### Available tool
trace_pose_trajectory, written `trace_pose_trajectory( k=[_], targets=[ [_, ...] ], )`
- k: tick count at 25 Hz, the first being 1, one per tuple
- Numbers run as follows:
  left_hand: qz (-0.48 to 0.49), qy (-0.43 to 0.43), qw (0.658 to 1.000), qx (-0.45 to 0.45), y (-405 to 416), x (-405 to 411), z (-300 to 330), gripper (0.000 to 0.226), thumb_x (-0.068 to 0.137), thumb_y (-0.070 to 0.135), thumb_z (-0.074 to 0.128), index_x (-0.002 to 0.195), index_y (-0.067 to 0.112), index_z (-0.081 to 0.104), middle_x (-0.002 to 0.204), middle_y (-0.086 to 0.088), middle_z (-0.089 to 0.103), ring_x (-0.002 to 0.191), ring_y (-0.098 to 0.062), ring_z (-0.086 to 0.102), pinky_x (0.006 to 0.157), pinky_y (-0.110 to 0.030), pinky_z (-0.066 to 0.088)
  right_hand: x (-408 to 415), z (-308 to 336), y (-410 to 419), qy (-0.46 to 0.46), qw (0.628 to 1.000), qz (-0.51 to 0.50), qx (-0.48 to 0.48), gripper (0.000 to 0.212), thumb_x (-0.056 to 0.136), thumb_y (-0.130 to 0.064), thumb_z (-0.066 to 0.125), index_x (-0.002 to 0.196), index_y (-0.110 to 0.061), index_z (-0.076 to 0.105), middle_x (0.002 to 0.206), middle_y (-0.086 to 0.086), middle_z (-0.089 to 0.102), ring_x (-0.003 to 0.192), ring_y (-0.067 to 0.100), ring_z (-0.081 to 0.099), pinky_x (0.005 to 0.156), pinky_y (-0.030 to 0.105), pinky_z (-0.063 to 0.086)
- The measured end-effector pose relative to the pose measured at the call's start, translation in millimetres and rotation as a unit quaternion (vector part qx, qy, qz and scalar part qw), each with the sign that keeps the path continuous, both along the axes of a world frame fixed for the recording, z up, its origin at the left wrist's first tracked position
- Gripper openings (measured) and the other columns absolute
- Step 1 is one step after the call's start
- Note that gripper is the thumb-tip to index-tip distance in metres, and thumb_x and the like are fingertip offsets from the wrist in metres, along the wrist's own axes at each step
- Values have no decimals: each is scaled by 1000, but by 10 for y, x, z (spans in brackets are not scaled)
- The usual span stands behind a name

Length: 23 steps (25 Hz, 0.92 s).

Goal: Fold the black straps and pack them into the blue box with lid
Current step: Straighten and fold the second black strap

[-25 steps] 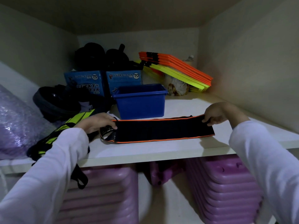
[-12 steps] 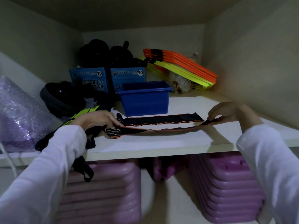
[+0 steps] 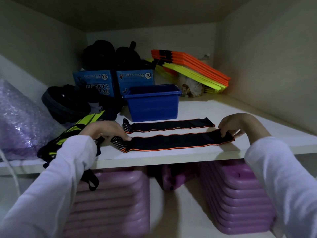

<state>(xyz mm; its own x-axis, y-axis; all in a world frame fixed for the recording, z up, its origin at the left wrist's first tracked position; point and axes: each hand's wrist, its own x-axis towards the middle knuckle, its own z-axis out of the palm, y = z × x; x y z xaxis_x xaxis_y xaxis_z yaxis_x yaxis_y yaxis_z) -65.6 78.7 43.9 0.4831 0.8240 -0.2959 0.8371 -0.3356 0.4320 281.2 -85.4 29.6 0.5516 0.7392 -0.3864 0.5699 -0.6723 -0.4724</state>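
1. Two hands pinched the near strap (image 3: 178,142) at its ends: left hand (image 3: 104,130) on the striped end, right hand (image 3: 238,125) on the plain end.
2. It lay flat on a white shelf (image 3: 171,156) inside a pale cupboard.
3. A second strap (image 3: 169,125) lay parallel just behind, before the open blue box (image 3: 152,104).
4. Both straps were black fabric, orange-edged.

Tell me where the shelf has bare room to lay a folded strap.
Bare shelf lies right of the blue box, before the orange and yellow boards. The left side is crowded: black gear and a yellow vest.
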Motion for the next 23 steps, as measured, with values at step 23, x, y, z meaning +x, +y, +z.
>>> trace_pose_trajectory(
  k=[23],
  targets=[
    [174, -337, 923, -67, 331, 258, -91, 17, 80, -11, 61, 93, -2, 64, 98, -18, 59, 78, -28, 61, 62, -32, 53, 164, 31, 180, 81, 988, -66, 111, 25, 89, 3, 56, 69, -7, 45, 81, 8, 45, 64, 15, 39, 53, 21, 31]
  ],
)
